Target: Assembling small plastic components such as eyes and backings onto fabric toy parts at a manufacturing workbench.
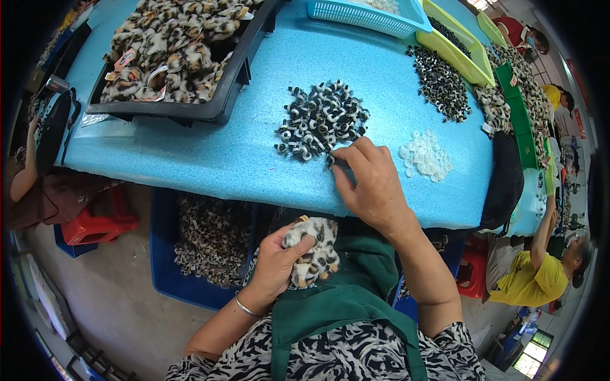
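Note:
My left hand (275, 259) is closed round a spotted plush toy piece (316, 244), white, black and tan, in front of the table edge and above my green apron. My right hand (370, 179) reaches over the table, its thumb and index finger pinched on a small dark toy eye (330, 160) at the near edge of a pile. That pile of black-and-white toy eyes (321, 120) lies on the blue tabletop (254, 140). To the right of my right hand is a heap of clear plastic washers (426, 155).
A black tray (229, 105) of spotted plush pieces stands at the left. Farther back are a blue basket (368, 19), a yellow basket (467, 57) and another pile of small dark parts (441, 82). Below the table sits a blue bin (165, 267). A person in yellow (530, 279) works at right.

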